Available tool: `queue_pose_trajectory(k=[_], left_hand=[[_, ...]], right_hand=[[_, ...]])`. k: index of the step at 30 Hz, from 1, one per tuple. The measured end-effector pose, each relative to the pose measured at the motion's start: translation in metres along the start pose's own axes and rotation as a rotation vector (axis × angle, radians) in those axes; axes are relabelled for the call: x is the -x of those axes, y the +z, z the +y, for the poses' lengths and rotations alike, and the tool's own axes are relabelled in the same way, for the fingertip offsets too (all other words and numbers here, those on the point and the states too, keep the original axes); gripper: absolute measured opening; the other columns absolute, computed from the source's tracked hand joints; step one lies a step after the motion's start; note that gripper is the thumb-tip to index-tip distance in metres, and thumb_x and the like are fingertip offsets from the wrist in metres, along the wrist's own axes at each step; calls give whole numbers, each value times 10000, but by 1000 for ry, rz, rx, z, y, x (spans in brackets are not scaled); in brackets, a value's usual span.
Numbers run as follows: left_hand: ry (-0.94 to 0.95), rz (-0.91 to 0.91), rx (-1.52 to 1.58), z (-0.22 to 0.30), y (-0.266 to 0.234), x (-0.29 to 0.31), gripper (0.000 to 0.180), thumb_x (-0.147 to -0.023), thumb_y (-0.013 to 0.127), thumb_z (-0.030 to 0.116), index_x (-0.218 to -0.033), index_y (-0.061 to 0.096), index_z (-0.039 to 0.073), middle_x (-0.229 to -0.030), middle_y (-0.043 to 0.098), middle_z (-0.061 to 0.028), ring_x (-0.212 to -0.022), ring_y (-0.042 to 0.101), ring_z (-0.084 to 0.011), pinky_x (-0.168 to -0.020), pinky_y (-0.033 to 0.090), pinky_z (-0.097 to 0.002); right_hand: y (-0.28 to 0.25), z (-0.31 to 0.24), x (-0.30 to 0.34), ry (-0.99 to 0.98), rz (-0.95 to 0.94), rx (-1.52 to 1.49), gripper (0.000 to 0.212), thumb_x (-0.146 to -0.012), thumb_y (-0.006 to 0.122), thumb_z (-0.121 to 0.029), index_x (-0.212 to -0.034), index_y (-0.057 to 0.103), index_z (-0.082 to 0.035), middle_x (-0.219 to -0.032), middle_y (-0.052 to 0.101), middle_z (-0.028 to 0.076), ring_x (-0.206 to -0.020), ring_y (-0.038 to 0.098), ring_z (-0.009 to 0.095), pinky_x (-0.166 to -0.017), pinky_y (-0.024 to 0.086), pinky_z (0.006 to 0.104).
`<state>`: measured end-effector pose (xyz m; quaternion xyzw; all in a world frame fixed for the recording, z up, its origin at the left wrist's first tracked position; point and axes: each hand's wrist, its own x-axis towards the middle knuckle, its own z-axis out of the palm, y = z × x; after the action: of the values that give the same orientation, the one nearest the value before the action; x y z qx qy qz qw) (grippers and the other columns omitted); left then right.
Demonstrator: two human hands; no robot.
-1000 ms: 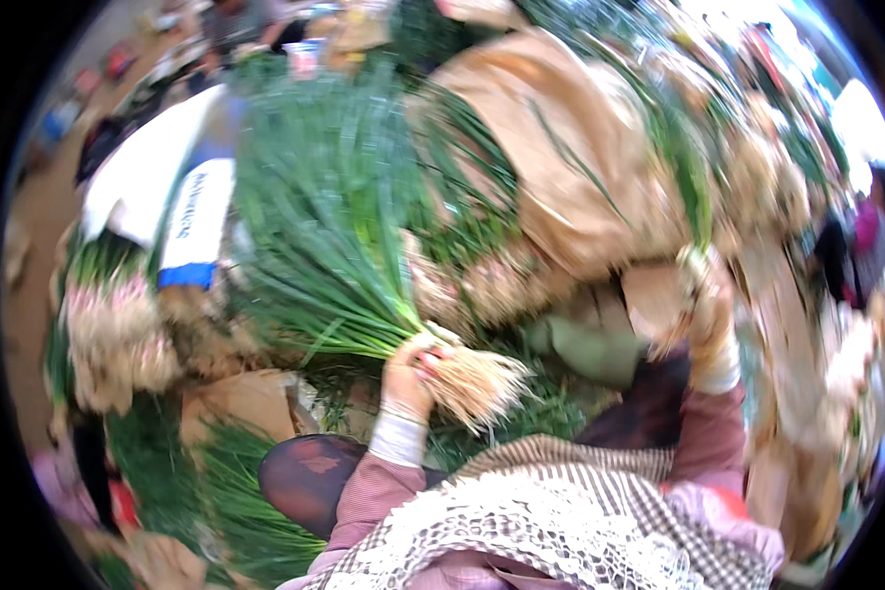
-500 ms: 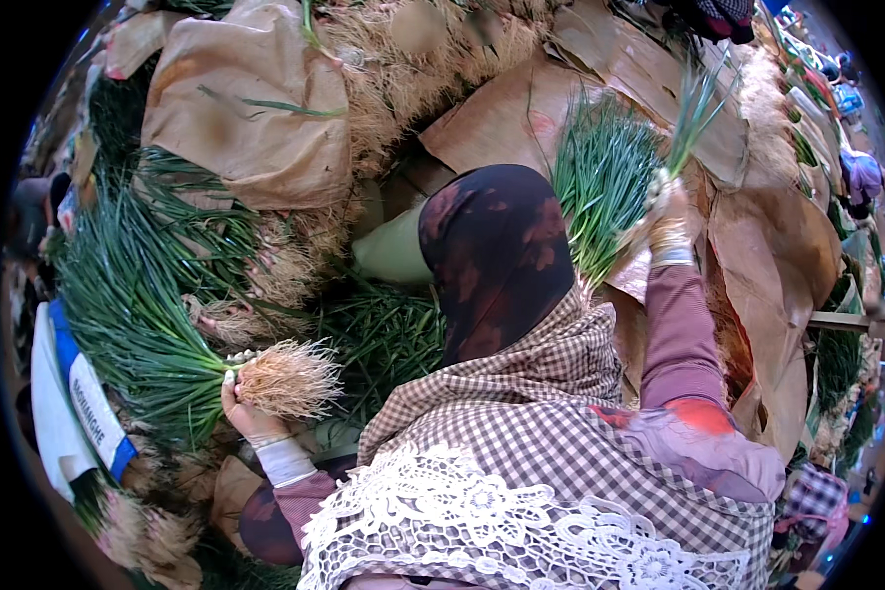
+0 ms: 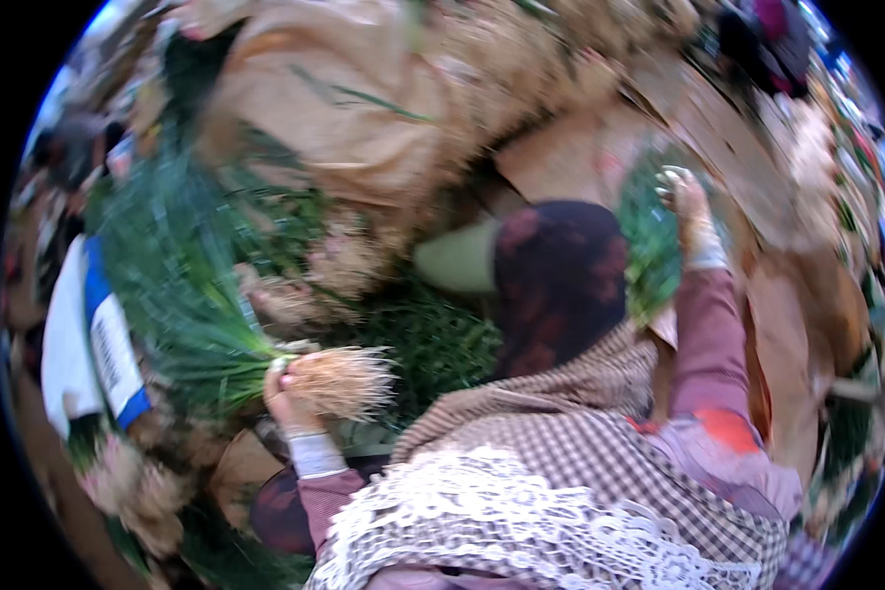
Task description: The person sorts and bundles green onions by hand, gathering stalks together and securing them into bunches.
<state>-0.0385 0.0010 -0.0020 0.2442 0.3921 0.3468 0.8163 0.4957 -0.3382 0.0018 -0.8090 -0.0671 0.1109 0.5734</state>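
Head view: left hand (image 3: 283,395) clasps 1 green-onion bunch (image 3: 202,315); right hand (image 3: 691,202), fingers parted, is beside loose greens (image 3: 649,236).

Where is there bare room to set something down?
Flat brown sheeting looks bare between the tan root pile, dark patterned knee and green leafy bundle by the right hand. Around the left hand, long green onions crowd.

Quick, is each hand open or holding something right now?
Left hand: closed around a bunch of green onions.
Right hand: looks open, near another leafy bunch.
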Motion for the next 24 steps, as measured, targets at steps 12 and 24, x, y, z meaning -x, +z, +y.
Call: queue_pose_trajectory(k=[12,24], left_hand=[[-19,-20,205,-3,23,17,222,-819,498,98,-960,589,-47,-734,618,-112,-491,495,-40,-396,359,-114],[-79,-89,113,-20,-22,13,230,-850,506,215,-937,611,30,-751,664,-98,-531,507,-40,-443,329,-150]], right_hand=[[355,-119,265,100,-1578,-13,284,-891,496,-218,-1103,512,-30,-959,583,67,-752,530,130,-657,452,250],[397,-73,285,122,-1729,5,438,-894,515,-291,-1193,426,16,-1033,557,66,-937,518,140,-843,403,248]])
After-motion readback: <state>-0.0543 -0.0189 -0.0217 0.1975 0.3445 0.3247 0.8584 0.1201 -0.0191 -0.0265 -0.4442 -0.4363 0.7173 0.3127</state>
